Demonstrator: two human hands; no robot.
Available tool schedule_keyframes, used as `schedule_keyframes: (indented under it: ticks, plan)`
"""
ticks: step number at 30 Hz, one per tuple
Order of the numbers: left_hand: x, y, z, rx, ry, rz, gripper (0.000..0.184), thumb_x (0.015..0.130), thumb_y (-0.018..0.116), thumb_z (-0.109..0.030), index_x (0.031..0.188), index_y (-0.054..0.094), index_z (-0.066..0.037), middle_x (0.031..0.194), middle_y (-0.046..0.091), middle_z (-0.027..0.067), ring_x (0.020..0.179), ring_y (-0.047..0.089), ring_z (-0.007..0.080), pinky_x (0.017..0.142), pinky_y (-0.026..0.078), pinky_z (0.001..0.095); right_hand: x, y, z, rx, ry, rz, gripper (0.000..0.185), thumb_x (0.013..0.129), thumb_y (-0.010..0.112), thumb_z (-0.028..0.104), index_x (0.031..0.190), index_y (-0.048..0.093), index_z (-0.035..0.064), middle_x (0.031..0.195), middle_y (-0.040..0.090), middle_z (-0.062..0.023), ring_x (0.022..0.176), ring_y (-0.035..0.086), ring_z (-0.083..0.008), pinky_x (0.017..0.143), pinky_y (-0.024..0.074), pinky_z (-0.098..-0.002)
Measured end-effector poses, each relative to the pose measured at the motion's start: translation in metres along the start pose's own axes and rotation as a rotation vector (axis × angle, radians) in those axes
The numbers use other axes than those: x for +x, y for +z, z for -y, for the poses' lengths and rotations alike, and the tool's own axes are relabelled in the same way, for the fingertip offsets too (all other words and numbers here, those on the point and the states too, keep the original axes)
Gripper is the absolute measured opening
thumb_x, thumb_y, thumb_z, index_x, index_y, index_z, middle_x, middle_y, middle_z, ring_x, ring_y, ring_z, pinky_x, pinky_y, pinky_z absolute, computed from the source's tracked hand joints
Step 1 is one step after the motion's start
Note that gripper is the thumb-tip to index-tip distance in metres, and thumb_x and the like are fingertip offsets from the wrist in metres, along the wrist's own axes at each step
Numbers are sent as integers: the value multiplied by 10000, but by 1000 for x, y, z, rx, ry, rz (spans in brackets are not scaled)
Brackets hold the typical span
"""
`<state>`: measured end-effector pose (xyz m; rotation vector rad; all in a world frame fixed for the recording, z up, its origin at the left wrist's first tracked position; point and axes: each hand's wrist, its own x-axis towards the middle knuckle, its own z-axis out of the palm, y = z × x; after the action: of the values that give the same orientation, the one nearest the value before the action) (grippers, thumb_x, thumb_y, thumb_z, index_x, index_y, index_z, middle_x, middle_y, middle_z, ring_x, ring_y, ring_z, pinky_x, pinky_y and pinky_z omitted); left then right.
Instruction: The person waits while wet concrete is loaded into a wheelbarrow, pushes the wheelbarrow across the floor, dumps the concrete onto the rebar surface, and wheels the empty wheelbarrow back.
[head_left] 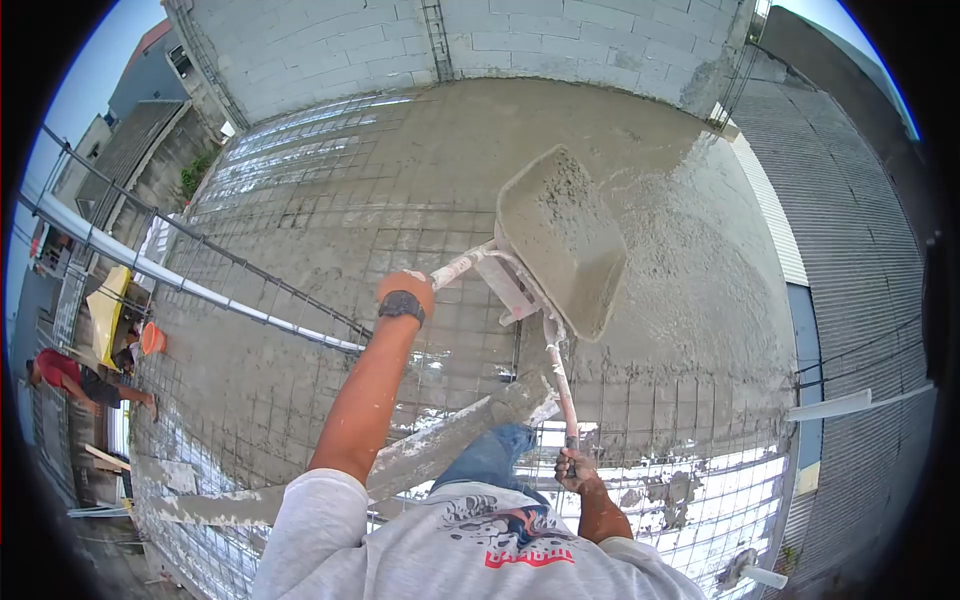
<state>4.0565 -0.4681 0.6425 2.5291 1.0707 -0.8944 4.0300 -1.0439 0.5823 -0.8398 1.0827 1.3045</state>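
A wheelbarrow (pixel 595 265) coated in grey cement is tipped forward and to the right, its tray over the wet concrete (pixel 690 290). My left hand (pixel 405 292), with a dark watch at the wrist, is closed around the end of its left handle (pixel 462 262). Lower down, my right hand (pixel 575 470) grips the dark end of the right handle (pixel 563 390). Some wet concrete clings inside the tray. The wheel is hidden.
Steel rebar mesh (pixel 310 400) covers the floor, partly under concrete. A cement-smeared plank (pixel 430 450) crosses near my legs. A pale pipe (pixel 200 265) and rebar rise at left. A block wall (pixel 580 40) bounds the back. Another person (pixel 85 380) stands at left near an orange bucket (pixel 153 338).
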Motion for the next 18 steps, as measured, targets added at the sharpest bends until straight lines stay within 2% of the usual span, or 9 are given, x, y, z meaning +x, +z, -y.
schedule_keyframes:
  ticks: [3,6,8,10,12,15,16,17,18]
  plan:
    - [-38,39,24,39,58,56,321,857,520,-277,1079,651,-86,1056,674,125,983,652,287,821,525,394,-19,-19,5,-177,-96,-170,196,823,667,167,755,485,141,602,468,38,494,459,-78,425,380,-226]
    - [-81,65,64,1,-2,155,438,818,592,-377,1119,618,-60,1142,645,128,1043,627,301,888,503,398,-42,-23,25,-399,-114,-147,164,840,653,210,792,505,157,609,471,73,484,452,-55,421,394,-207]
    - [-110,110,93,-8,-22,257,569,793,632,-422,1200,551,-33,1173,622,168,1073,610,321,921,488,405,-60,-16,22,-541,-124,-212,124,870,609,206,813,513,151,608,472,74,478,454,-51,407,407,-222]
    - [-134,199,136,-108,-82,306,713,764,651,-485,1236,502,27,1175,595,238,1101,579,363,926,478,421,-81,-11,-1,-607,-163,-307,109,855,629,206,855,561,121,597,491,49,462,462,-68,392,400,-237]
    - [-187,232,162,-182,-144,420,835,732,684,-499,1295,425,61,1216,565,262,1118,571,369,931,474,419,-101,-4,-28,-713,-200,-395,127,839,653,207,830,583,102,586,507,29,453,473,-82,389,397,-245]
    - [-239,365,214,-345,-181,631,497,721,672,-401,906,671,61,760,691,162,732,694,256,699,545,367,-133,-5,-73,-815,-232,-461,203,802,707,233,731,595,79,571,523,3,440,480,-102,384,392,-256]
    - [-272,366,217,-282,-168,605,471,726,689,-384,876,673,62,707,686,137,692,689,232,662,543,356,-143,-3,-89,-865,-197,-501,209,801,708,239,738,600,72,572,522,1,440,477,-104,385,391,-257]
    - [-282,428,239,-249,-157,646,459,724,699,-386,850,676,55,702,686,130,671,685,220,637,540,353,-155,1,-108,-913,-161,-543,215,800,709,244,745,606,64,573,520,-1,440,474,-106,385,390,-257]
    - [-299,420,245,-307,-182,690,473,722,699,-401,849,678,54,700,686,128,662,682,221,638,539,351,-157,-15,-124,-927,-183,-539,214,795,713,238,742,607,60,573,522,-6,441,479,-109,384,391,-263]
